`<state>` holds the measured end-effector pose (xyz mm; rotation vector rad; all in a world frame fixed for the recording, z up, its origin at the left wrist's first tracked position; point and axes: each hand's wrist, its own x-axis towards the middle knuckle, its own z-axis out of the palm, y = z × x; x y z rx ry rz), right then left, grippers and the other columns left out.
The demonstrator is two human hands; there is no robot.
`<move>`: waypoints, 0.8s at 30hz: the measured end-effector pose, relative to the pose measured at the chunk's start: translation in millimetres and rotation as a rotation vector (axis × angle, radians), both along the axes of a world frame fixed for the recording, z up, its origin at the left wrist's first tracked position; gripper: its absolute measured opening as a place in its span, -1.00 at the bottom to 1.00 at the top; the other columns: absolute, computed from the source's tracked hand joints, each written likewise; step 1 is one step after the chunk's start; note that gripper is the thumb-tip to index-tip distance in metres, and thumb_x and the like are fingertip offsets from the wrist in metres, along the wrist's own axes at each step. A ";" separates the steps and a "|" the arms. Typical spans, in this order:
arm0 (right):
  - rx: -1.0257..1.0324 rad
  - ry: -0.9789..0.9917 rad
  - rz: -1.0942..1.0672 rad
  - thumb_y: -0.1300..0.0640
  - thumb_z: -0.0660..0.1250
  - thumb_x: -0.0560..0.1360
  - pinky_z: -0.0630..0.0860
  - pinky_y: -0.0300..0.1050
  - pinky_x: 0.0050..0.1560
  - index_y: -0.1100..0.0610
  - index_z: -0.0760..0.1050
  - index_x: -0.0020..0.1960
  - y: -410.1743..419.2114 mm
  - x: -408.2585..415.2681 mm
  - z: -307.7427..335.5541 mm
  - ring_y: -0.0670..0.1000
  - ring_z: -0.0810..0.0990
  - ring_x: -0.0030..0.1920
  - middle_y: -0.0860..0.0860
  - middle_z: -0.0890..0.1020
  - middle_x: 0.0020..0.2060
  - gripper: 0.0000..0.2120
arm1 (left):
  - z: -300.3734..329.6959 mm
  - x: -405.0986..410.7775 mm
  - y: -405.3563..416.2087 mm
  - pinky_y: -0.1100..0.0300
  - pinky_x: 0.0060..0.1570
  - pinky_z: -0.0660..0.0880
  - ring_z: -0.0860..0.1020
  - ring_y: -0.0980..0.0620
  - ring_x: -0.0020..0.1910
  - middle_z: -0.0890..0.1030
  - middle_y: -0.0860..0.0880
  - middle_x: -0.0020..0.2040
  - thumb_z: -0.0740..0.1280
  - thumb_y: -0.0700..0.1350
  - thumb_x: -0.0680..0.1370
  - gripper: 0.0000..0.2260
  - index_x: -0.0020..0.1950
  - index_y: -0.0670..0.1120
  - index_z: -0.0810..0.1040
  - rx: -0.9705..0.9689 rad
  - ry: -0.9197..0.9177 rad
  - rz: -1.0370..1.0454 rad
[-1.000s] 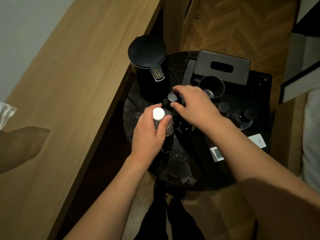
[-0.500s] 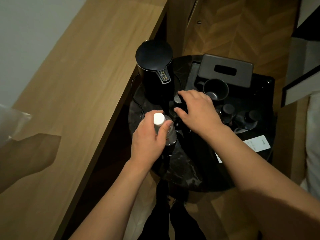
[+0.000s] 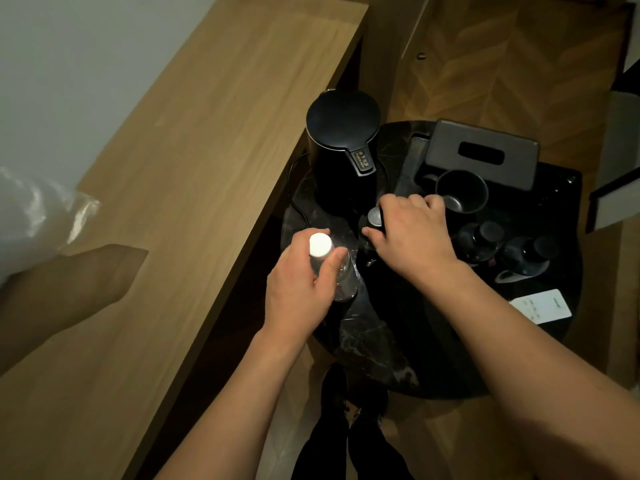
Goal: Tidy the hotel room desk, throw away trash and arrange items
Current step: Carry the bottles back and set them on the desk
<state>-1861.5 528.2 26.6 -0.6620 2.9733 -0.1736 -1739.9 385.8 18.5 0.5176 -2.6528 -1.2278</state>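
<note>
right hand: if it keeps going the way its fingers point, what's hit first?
Probably the tall black electric kettle; the right hand, gripping a dark-capped bottle, points up-left at it. Depth unclear.

A clear white-capped bottle (image 3: 330, 263) and a dark-capped bottle (image 3: 372, 225) stand upright side by side on the round black table (image 3: 377, 348).

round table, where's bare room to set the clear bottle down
Free: the marble patch at the table's near edge, between the left hand and the white card. Crowded: the far side, with kettle, tissue box, cup and dark bottles.
</note>
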 end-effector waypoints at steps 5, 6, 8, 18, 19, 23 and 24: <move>-0.207 -0.056 0.000 -0.17 0.28 0.54 0.39 -0.02 -0.01 0.09 0.44 0.19 -10.0 15.9 20.1 0.09 0.56 0.09 0.03 0.62 0.02 -0.62 | 8.2 8.4 -20.0 -0.06 -0.08 0.63 0.59 0.16 0.05 0.59 0.17 0.09 0.22 0.28 0.58 -0.60 0.28 0.06 0.47 0.010 0.022 0.081; -0.231 -0.073 0.002 -0.17 0.29 0.53 0.36 -0.07 -0.09 0.07 0.43 0.19 -12.2 18.9 23.9 0.08 0.57 0.08 0.01 0.62 0.02 -0.62 | 9.6 10.6 -23.9 -0.06 -0.09 0.63 0.58 0.16 0.04 0.59 0.17 0.08 0.22 0.29 0.58 -0.59 0.28 0.06 0.47 0.005 0.023 0.098; -0.255 -0.101 0.018 -0.18 0.30 0.51 0.29 -0.10 -0.16 0.04 0.42 0.17 -16.3 25.6 29.5 0.07 0.59 0.04 -0.02 0.60 0.00 -0.63 | 12.9 15.9 -31.1 -0.05 -0.11 0.62 0.57 0.18 0.01 0.58 0.17 0.06 0.20 0.31 0.57 -0.58 0.27 0.06 0.47 -0.004 0.024 0.120; -0.433 -0.120 0.288 -0.15 0.41 0.37 0.30 -0.17 -0.22 0.01 0.48 -0.02 -43.5 53.7 43.9 -0.01 0.60 -0.14 -0.10 0.62 -0.19 -0.69 | 32.7 53.6 -42.1 -0.01 -0.17 0.59 0.57 0.14 -0.08 0.59 0.11 0.00 0.25 0.22 0.59 -0.60 0.27 -0.01 0.50 -0.014 0.023 0.340; -0.433 -0.138 0.337 -0.16 0.41 0.37 0.30 -0.16 -0.22 0.01 0.49 -0.02 -49.6 57.8 47.3 0.00 0.60 -0.14 -0.09 0.62 -0.18 -0.68 | 35.9 62.2 -42.9 0.00 -0.17 0.58 0.58 0.12 -0.08 0.60 0.10 0.00 0.23 0.24 0.58 -0.58 0.27 -0.02 0.50 -0.032 0.021 0.377; -0.440 -0.201 0.516 -0.16 0.42 0.38 0.34 -0.17 -0.22 0.03 0.49 -0.01 -77.2 82.9 61.9 -0.01 0.59 -0.17 -0.08 0.62 -0.18 -0.67 | 49.3 102.4 -48.6 0.04 -0.23 0.54 0.57 0.08 -0.13 0.59 0.09 -0.05 0.19 0.30 0.58 -0.57 0.19 -0.02 0.49 -0.093 0.006 0.555; -0.440 -0.217 0.557 -0.15 0.42 0.39 0.35 -0.17 -0.22 0.03 0.49 0.00 -84.9 90.8 66.1 -0.03 0.58 -0.18 -0.08 0.62 -0.18 -0.68 | 52.1 114.4 -50.5 0.07 -0.24 0.53 0.58 0.07 -0.13 0.59 0.08 -0.06 0.18 0.31 0.60 -0.57 0.18 -0.02 0.49 -0.102 0.004 0.602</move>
